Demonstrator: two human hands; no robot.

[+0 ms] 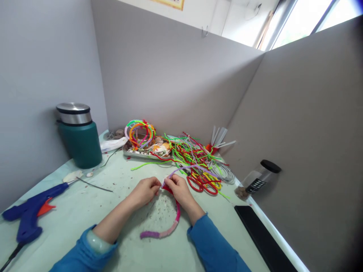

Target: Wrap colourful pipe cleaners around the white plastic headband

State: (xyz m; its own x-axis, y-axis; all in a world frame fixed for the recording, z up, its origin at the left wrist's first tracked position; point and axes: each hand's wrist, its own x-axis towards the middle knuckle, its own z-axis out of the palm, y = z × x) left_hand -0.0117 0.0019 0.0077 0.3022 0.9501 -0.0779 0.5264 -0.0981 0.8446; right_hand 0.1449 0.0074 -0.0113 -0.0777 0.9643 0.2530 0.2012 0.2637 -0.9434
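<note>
Three grey partitions (pixel 170 75) bound the work place on the left, far and right sides. One table (pixel 127 245) under a pale green cover meets them; its right edge shows as a pale strip, with one black flat panel (pixel 261 238) lying alongside it. Room for movement is widest between the left forearm and the items at far left; at the right, the panel limits it. One heap of chenille stems (pixel 184 151), too tangled to count, covers the far right of centre. One teal bottle (pixel 82 145) with a steel lid stands upright at far left; one blue glue gun (pixel 44 194) lies at near left. One metal tray (pixel 141 155) sits far of centre, bearing shells and several overlapping chenille hoops (pixel 131 132), exact number not determinable. One clear jar (pixel 256 179) with a black lid tilts at the right partition. Two bare hands work at centre: the right hand (pixel 178 190) grasps the red end of one curved chenille band (pixel 178 213) with one lilac stem (pixel 184 167); the left hand (pixel 145 192) pinches the stem's tip. The band's purple end lies nearer, between the forearms. Two pale shells (pixel 72 176) lie by the gun's nozzle.
</note>
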